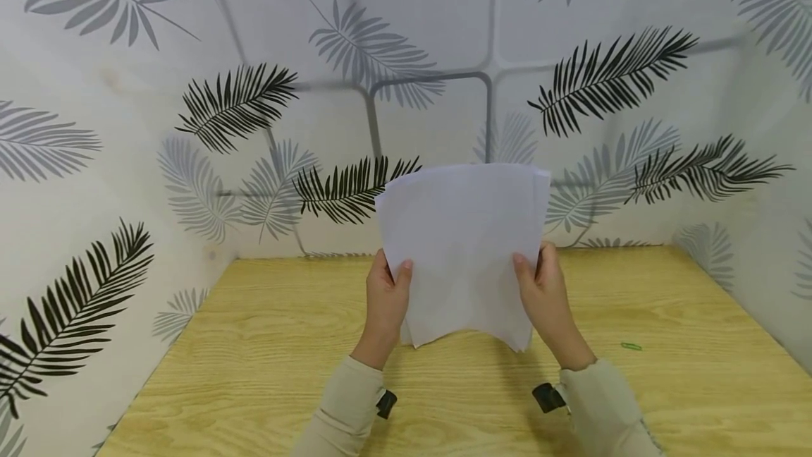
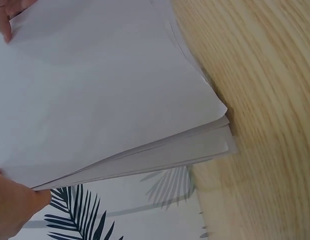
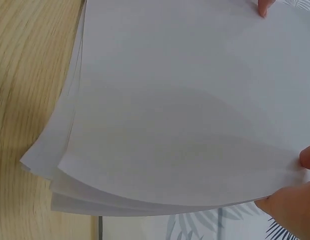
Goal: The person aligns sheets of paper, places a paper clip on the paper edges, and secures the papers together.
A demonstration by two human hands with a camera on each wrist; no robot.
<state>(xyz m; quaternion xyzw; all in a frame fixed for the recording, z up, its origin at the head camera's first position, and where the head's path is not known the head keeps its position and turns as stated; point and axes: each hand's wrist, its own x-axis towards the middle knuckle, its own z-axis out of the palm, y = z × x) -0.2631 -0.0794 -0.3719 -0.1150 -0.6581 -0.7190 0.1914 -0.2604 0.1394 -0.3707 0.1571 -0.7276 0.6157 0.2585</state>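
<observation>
Several loose sheets of white paper [image 1: 466, 252] are held up over the wooden table, bowed and tilted, with their edges uneven. My left hand [image 1: 388, 298] grips the left side of the sheets, thumb on the front face and fingers behind. On the opposite side my right hand [image 1: 547, 298] holds them the same way. In the left wrist view the paper's [image 2: 109, 95] lower corners fan apart in layers. The right wrist view shows the stack [image 3: 170, 110] with its bottom corners spread out of line. The fingers behind the sheets are mostly hidden.
A small green paper clip [image 1: 631, 346] lies on the wooden table [image 1: 254, 358] to the right of my right hand. Behind the table's far edge hangs a white curtain [image 1: 431, 125] with a leaf print, and it also encloses both sides.
</observation>
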